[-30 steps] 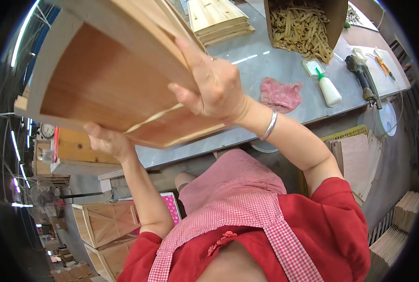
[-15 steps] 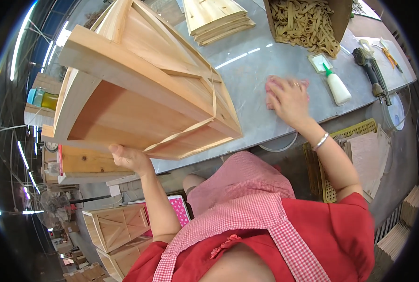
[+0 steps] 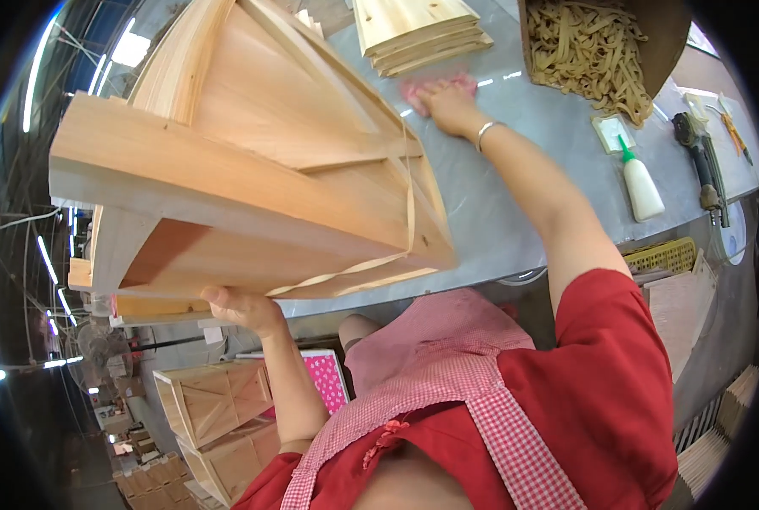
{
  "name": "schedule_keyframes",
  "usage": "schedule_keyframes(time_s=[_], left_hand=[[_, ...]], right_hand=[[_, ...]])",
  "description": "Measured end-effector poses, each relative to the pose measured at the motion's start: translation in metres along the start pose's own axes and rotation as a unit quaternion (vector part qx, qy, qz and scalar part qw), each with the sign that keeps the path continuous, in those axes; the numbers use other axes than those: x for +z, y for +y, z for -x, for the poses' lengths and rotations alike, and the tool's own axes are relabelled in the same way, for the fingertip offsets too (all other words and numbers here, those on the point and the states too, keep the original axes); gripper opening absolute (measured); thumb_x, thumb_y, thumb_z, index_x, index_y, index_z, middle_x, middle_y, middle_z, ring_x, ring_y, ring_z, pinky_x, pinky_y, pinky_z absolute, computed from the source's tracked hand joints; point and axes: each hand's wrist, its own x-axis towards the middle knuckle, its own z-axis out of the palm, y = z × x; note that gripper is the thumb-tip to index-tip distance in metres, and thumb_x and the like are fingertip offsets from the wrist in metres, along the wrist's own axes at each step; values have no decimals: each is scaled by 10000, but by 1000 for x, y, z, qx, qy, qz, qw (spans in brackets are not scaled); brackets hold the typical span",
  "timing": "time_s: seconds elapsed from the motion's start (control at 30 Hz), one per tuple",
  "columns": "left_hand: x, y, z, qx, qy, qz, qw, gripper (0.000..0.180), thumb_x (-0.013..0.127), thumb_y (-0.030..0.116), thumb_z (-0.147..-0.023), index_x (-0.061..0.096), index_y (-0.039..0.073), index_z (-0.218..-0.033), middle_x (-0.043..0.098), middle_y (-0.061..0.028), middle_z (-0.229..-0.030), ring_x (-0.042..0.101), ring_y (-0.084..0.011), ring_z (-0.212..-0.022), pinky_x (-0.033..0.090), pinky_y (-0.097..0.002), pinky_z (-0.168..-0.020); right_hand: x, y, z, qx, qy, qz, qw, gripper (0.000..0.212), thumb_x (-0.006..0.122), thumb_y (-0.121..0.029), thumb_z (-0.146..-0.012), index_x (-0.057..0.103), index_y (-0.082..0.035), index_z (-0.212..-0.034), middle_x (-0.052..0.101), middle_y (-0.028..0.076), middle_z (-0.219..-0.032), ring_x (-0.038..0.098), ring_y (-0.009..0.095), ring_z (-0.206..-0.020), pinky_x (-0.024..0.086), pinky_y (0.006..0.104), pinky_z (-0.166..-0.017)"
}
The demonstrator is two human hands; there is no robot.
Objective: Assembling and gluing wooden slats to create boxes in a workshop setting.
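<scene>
A large pale wooden crate [image 3: 260, 102] with diagonal braces stands tilted at the left, partly over the table's near edge. A tan rubber band [image 3: 410, 200] is stretched around its right end. My left hand [image 3: 247, 313] grips the crate's lower near edge, thumb on the wood and the other fingers hidden underneath or behind. Farther off, my right hand [image 3: 449, 106] presses a pink cloth [image 3: 462, 82] onto the grey metal tabletop [image 3: 498, 204], just in front of a stack of thin wooden boards [image 3: 422, 34].
A box of tan rubber bands [image 3: 596, 59] stands at the far right. Near it are a white glue bottle [image 3: 643, 189] with a green nozzle, a black air tool [image 3: 701, 161] and orange-handled pliers [image 3: 732, 132]. Yellow plastic basket [image 3: 664, 255] below the table; more wooden crates [image 3: 218, 399] lower left.
My right hand has slid the cloth away from me and leftward, up to the board stack. The crate has tipped slightly, with my left hand still on its edge. The view has shifted a little.
</scene>
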Motion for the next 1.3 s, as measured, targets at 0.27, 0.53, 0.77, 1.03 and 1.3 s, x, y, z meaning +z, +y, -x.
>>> schedule_keyframes(time_s=[0.27, 0.53, 0.77, 1.03, 1.3], left_hand=[[8, 6, -3, 54, 8, -12, 998, 723, 337, 631, -1044, 568, -39, -901, 591, -73, -880, 534, -184, -824, 475, -343, -752], [3, 6, -8, 88, 0, 0, 996, 663, 345, 584, -1063, 526, -6, -820, 549, -38, -800, 489, -154, -765, 454, -309, -726], [10, 15, -5, 87, -12, -6, 996, 690, 362, 610, -1048, 533, -24, -834, 539, -48, -798, 491, -157, -779, 448, -308, -729], [-13, 17, -10, -20, -119, 99, 988, 685, 410, 640, -1022, 550, -30, -1001, 588, -76, -976, 549, -166, -912, 468, -333, -831], [-27, 11, -12, -44, -113, 7, 993, 644, 444, 528, -1046, 512, -58, -1305, 549, -135, -1267, 512, -230, -1179, 397, -386, -1022]], right_hand=[[-61, -46, 68, 40, 9, 17, 999, 279, 564, -130, -909, 675, -88, -1161, 642, 145, -1200, 600, 364, -1144, 474, 489, -952], [-190, -197, 137, 121, 268, -425, 856, 251, 729, -105, -877, 638, 0, -1086, 664, 113, -1010, 635, 229, -972, 503, 307, -868], [-190, -227, 128, -23, 349, -426, 835, 296, 793, -59, -780, 630, -17, -1024, 647, 123, -931, 634, 278, -889, 518, 346, -813], [-187, -142, 134, 243, 338, -442, 795, 193, 698, -150, -892, 654, -25, -1032, 701, 154, -945, 664, 291, -747, 531, 384, -697], [-151, -67, 124, 260, 186, 111, 941, 318, 631, -363, -912, 719, -64, -974, 710, 176, -934, 678, 377, -914, 513, 465, -822]])
